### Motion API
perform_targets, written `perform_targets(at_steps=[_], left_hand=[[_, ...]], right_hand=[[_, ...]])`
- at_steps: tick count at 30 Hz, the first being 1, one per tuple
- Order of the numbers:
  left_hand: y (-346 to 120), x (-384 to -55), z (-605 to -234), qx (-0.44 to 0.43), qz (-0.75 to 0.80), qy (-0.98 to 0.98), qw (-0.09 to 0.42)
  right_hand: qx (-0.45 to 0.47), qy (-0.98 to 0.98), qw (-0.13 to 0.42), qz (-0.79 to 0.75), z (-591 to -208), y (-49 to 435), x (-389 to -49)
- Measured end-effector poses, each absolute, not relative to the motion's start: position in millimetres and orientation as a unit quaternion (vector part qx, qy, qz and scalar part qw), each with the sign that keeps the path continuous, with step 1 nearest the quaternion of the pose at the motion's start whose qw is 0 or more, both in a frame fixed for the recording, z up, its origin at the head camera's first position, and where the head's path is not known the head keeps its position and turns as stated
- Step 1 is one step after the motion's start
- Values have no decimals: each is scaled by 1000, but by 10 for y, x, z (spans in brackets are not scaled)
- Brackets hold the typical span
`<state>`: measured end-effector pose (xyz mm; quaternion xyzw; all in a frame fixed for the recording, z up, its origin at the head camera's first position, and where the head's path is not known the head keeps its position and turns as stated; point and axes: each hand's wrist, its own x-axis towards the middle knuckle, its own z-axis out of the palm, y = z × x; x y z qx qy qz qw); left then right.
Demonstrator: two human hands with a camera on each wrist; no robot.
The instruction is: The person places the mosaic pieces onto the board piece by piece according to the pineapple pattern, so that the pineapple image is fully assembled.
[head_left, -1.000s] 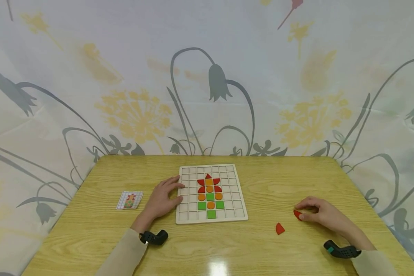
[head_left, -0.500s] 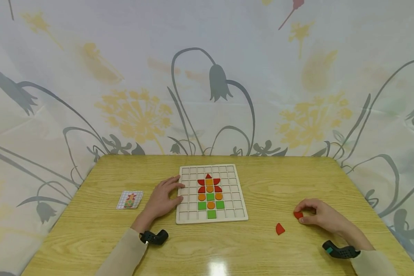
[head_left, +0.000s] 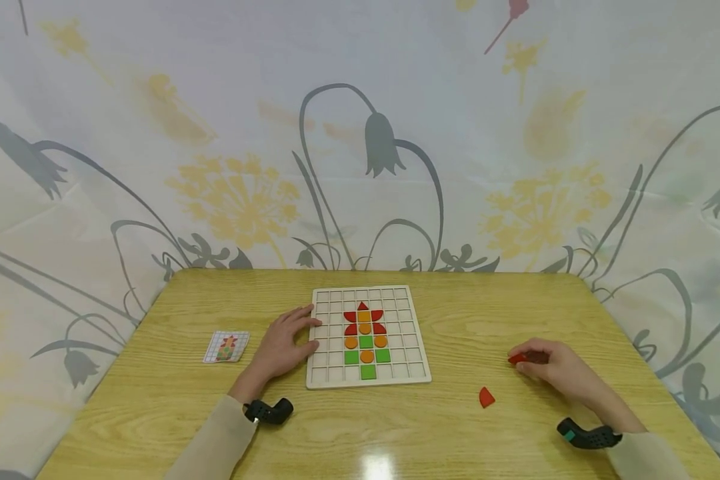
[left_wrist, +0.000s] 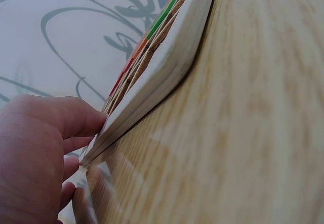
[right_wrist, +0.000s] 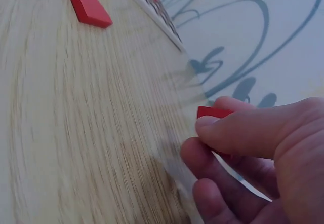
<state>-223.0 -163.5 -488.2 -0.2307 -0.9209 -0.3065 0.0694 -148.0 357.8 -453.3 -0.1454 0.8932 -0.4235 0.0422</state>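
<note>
My right hand [head_left: 555,370] pinches a red quarter-circle tile [right_wrist: 212,112] between thumb and fingers, to the right of the board. Much of that tile is hidden by the thumb in the right wrist view. A second red quarter-circle tile [head_left: 487,397] lies flat on the table, nearer the board. The left hand [head_left: 282,343] rests with its fingers and thumb at the left edge of the white grid board [head_left: 408,333]. In the left wrist view the fingertips [left_wrist: 98,120] touch the board's rim. Red, orange and green tiles form a figure in the board's middle columns.
A small picture card [head_left: 226,347] with a similar coloured figure lies left of the left hand. The wooden table [head_left: 348,427] reaches back to a flower-patterned cloth [head_left: 360,187]. Black cameras are strapped to both wrists.
The right hand has turned the red tile in its fingers and raised it slightly. The left hand, the board and the loose red tile keep their places.
</note>
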Motion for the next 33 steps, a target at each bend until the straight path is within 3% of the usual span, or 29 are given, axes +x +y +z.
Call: perform_targets(at_steps=[7, 18, 33], left_hand=[[-1636, -2232, -4884, -228, -305, -923, 60], [-1636, -2223, -4873, -229, -306, -922, 59], [-1627, -2226, -4884, -229, -306, -922, 66]], right_hand=[[-173, 897, -12, -406, -4510, 3284, -1524], [-262, 854, 27, -448, -4545, 2651, -1633], [-220, 840, 54, -493, -4624, 1804, -1733]])
